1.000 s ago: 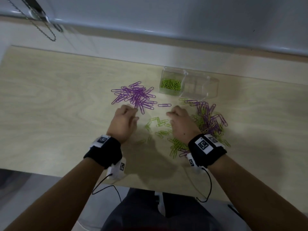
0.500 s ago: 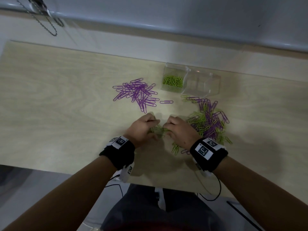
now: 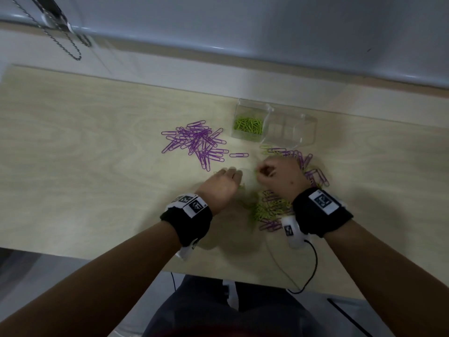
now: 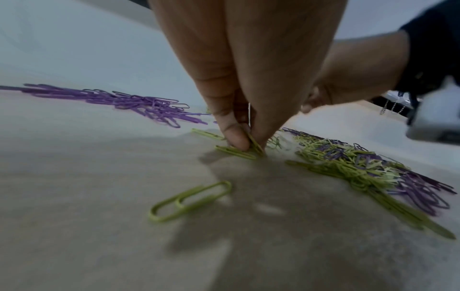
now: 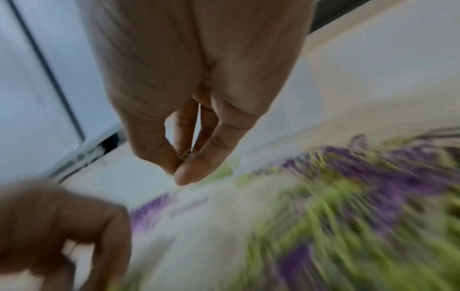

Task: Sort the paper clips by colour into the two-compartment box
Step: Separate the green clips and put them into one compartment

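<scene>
A clear two-compartment box (image 3: 307, 139) stands at the back of the table; green clips (image 3: 247, 124) fill its left half and its right half is bare. A purple clip pile (image 3: 194, 142) lies to its left. A mixed green and purple pile (image 3: 272, 207) lies under my right wrist. My left hand (image 3: 233, 173) pinches green clips (image 4: 251, 146) against the table. One loose green clip (image 4: 191, 200) lies nearer my wrist. My right hand (image 3: 262, 172), lifted off the table, pinches a few green clips (image 5: 185, 155) between thumb and fingers; that view is blurred.
A single purple clip (image 3: 239, 155) lies between the purple pile and the box. The table's near edge (image 3: 218, 276) runs close behind my wrists. A wall and a ledge run behind the box, with a hanging chain (image 3: 68, 48) at the far left.
The hands met over the loose green clips and have now parted. My right hand has lifted and moved a little toward the box with green clips. My left hand stays low, pinching clips.
</scene>
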